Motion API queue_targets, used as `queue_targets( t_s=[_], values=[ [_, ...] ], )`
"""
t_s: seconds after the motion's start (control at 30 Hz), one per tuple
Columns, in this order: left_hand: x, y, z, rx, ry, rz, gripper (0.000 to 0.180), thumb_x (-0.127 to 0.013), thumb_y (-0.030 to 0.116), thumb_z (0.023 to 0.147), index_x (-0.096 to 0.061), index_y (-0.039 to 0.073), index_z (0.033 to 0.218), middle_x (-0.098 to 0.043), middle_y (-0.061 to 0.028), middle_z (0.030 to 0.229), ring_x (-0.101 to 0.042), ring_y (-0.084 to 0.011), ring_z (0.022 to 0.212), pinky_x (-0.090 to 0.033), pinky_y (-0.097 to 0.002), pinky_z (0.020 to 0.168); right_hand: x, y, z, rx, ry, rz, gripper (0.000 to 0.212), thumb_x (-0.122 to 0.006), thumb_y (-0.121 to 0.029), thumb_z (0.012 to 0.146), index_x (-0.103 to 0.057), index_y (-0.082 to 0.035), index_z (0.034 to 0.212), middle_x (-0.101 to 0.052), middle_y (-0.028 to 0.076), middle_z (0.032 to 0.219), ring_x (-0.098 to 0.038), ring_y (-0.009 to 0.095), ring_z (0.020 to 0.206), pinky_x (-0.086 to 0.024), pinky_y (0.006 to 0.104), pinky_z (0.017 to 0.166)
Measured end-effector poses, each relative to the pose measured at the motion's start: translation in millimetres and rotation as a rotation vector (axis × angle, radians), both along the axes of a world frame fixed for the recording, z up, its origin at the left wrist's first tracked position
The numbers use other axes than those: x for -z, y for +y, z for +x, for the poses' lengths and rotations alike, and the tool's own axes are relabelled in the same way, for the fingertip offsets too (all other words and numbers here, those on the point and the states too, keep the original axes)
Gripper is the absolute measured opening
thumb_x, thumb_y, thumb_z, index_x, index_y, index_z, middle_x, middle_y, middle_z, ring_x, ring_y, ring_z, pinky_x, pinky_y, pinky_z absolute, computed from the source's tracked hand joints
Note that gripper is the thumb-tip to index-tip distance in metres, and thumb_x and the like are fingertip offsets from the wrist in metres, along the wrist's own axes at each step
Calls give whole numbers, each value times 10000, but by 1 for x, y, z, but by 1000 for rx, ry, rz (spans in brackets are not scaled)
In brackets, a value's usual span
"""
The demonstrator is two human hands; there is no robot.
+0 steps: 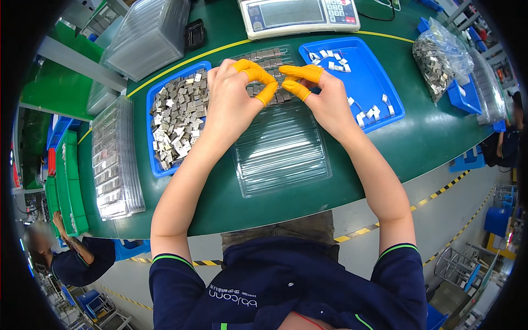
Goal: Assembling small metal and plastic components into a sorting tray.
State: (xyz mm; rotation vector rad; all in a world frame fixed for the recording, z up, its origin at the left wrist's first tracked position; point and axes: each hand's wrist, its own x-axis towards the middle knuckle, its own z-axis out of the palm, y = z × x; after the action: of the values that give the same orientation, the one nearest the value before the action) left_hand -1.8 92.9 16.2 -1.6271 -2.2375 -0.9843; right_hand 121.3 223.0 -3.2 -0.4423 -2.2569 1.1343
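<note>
My left hand (234, 93) and my right hand (325, 96) face each other over a clear ribbed plastic tray (283, 159), with yellow finger cots on their fingertips. The thumb and fingers of the left are pinched together; whatever may be between them is too small to make out. Close beside it, the right hand's thumb and forefinger are bent toward each other, and any piece there is equally unclear. Rows of small grey metal pieces (269, 55) fill the tray's far part, partly covered by my hands. Left of them, a blue tray (150, 129) holds many loose metal pieces (179, 115).
A blue tray (379, 82) with small white pieces (334, 54) lies at right. Behind stands a white scale (300, 19). Stacked clear trays (115, 159) sit left, near green bins (71, 181). A bag of metal pieces (437, 60) stands far right. A co-worker (82, 256) is at lower left.
</note>
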Motion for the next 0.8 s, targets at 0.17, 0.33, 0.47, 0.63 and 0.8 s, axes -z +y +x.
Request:
queue_targets(
  t_s=[0.17, 0.33, 0.47, 0.63, 0.8],
  values=[
    [-8, -3, 4, 36, 43, 38, 170, -703, 121, 672, -661, 75, 830, -617, -42, 906, -509, -223, 910, -330, -343, 851, -2, 4, 0, -177, -24, -419, 214, -636, -69, 796, -640, 7, 996, -650, 86, 870, -620, 141, 735, -493, 230, 687],
    [-14, 1, 15, -48, -433, 45, 261, -685, 83, 742, -630, 46, 994, -632, -42, 963, -572, -168, 904, -435, -278, 813, -7, 3, 2, -61, 121, -770, 248, -654, -85, 792, -624, 26, 1011, -644, 63, 897, -612, 110, 763, -482, 200, 723],
    [-6, 3, 17, 136, -1070, 76, 242, -649, 91, 795, -606, -30, 1000, -637, -78, 953, -593, -106, 871, -463, -238, 791, 1, -1, 1, -44, 184, -860, 241, -663, -92, 789, -628, 23, 998, -634, 57, 910, -593, 106, 829, -467, 200, 762],
    [-1, 0, 15, 217, -1426, 213, 258, -641, 67, 792, -590, -15, 1031, -629, -76, 958, -598, -139, 883, -465, -258, 820, -5, -5, 7, -182, 223, -934, 238, -680, -84, 776, -633, 8, 990, -624, 53, 927, -575, 106, 851, -452, 210, 779],
    [0, -1, 10, 286, -1572, 255, 264, -629, 69, 801, -565, -20, 1042, -619, -84, 981, -597, -165, 910, -461, -274, 845, -6, -5, 8, -237, 183, -942, 243, -668, -86, 785, -624, 7, 1006, -619, 49, 926, -568, 95, 834, -449, 208, 762]
  ],
)
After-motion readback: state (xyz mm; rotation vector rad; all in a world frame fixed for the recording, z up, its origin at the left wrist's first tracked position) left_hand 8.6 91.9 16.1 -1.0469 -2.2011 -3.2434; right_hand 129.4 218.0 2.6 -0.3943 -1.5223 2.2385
